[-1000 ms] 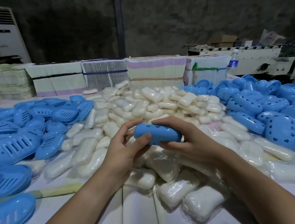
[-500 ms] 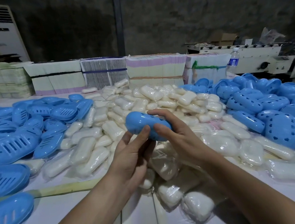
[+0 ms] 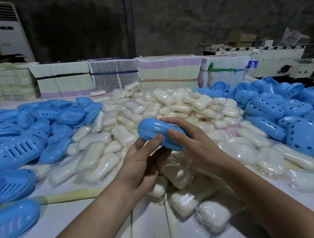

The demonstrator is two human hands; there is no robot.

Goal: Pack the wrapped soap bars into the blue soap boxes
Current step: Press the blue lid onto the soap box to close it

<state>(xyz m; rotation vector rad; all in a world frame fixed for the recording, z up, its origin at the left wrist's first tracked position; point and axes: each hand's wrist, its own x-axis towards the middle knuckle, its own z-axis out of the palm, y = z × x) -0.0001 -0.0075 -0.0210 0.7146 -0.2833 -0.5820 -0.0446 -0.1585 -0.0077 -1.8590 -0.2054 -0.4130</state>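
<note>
Watching the head cam feed here. Both hands are up over the middle of the table [image 3: 84, 210] with one closed blue soap box [image 3: 159, 135] between them. The left hand [image 3: 143, 163] is palm-up under the near end, thumb curled up onto the box's side, fingers cupped beneath it. The right hand [image 3: 189, 140] wraps the far end, fingers arched over the top and thumb pressing the near face. So both are gripping the same box, which sits tilted, its left end higher, with the seam between its two halves showing on that end. I can't tell whether there's a bar inside.

Right under the hands is the heap of wrapped soap bars [image 3: 151, 109], white bars in clear film, spreading from the near edge to the back of the table. On my left is a pile of slotted blue halves [image 3: 21, 147], on my right a pile of blue halves with small cut-out holes [image 3: 281, 111].

Along the back stand bundles of flat cartons [image 3: 114, 75], tied with bands; no print on them is readable. A water bottle [image 3: 251, 63] has a blue label, too small to read. A white floor air conditioner [image 3: 6, 30] stands back left, its badge illegible too.
</note>
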